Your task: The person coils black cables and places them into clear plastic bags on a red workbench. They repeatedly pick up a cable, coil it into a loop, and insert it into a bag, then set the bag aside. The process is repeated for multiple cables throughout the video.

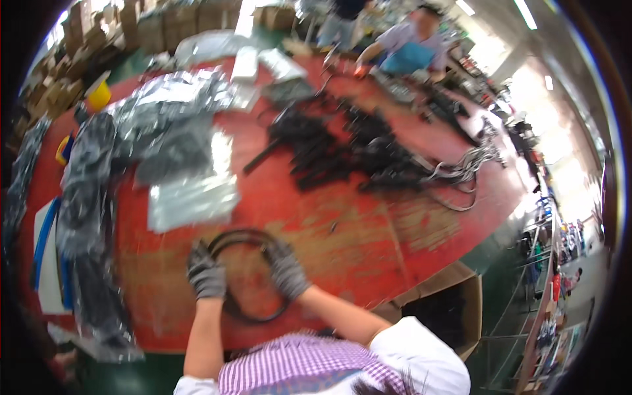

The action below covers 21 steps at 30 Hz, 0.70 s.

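A black cable [245, 235], bent into a loop, is between my two hands near the front of the red table. My left hand [207, 272], in a grey glove, is closed round the loop's left side. On the opposite side, my right hand [288, 268], gloved the same way, is closed on the cable. The loop's lower part hangs between my wrists, close to the table's near edge. Motion blurs the fingers somewhat. Just beyond my left hand lies a stack of transparent plastic bags [192, 203].
Black cable bundles [316, 151] are heaped mid-table, with grey cables [469, 161] to the right. Bagged black goods [92, 184] line the left side of the red table [316, 224]. An open cardboard box [464, 299] stands at the near right. Across the table works another person [411, 49].
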### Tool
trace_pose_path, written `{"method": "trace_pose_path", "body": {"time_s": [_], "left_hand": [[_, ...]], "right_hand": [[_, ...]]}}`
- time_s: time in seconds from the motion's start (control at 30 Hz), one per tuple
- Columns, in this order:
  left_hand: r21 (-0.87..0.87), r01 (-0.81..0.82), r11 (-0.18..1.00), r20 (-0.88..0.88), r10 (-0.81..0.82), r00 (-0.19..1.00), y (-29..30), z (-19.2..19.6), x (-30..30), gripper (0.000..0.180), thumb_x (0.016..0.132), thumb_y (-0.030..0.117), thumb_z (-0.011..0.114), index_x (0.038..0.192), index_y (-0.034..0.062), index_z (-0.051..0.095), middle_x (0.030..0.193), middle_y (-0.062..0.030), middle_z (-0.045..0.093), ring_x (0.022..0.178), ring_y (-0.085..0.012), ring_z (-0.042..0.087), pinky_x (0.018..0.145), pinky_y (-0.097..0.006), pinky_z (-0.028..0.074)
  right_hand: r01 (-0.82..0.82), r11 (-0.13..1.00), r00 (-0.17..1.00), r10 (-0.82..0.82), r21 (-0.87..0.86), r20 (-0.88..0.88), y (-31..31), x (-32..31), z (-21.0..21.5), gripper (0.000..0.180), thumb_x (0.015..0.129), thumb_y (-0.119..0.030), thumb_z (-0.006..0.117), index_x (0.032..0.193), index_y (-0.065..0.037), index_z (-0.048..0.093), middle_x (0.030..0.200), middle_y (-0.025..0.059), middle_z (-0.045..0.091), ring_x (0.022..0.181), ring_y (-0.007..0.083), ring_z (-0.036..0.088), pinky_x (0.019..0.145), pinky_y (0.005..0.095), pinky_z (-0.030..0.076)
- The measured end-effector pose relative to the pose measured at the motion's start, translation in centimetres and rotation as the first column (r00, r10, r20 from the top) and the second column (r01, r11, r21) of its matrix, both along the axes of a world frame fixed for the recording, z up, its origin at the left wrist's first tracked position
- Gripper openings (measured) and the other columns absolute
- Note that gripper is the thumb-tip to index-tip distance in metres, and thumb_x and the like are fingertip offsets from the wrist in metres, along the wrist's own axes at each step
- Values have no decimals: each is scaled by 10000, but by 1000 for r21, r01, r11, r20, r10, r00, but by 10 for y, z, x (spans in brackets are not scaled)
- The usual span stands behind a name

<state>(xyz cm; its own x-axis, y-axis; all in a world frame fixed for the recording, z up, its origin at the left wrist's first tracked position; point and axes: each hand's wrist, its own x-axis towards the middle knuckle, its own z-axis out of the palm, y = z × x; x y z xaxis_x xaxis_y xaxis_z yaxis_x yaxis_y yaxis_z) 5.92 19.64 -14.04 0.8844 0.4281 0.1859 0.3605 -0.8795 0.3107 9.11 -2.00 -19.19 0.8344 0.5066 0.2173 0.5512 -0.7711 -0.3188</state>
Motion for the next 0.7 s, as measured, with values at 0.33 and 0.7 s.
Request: {"method": "trace_pose_path", "body": {"time_s": [0.33, 0.7], "left_hand": [[-298, 285, 911, -343, -381, 858, -58, 18, -4, 794, 693, 401, 637, 1327, 42, 322, 1235, -248, 420, 1112, -381, 442, 968, -442, 345], [-158, 236, 959, -36, -245, 969, -5, -4, -54, 725, 588, 350, 733, 1201, 61, 477, 1200, -190, 450, 1106, -364, 407, 960, -455, 325]], "right_hand": [[-24, 964, 997, 43, 266, -65, 2, 8, 16, 469, 777, -45, 453, 1245, -31, 431, 1271, 225, 413, 1194, 367, 386, 1036, 449, 265], [-42, 983, 983, 72, 178, -169, 7, -26, 30, 542, 777, -62, 485, 1304, -42, 362, 1321, 194, 377, 1242, 344, 344, 1057, 428, 244]]}}
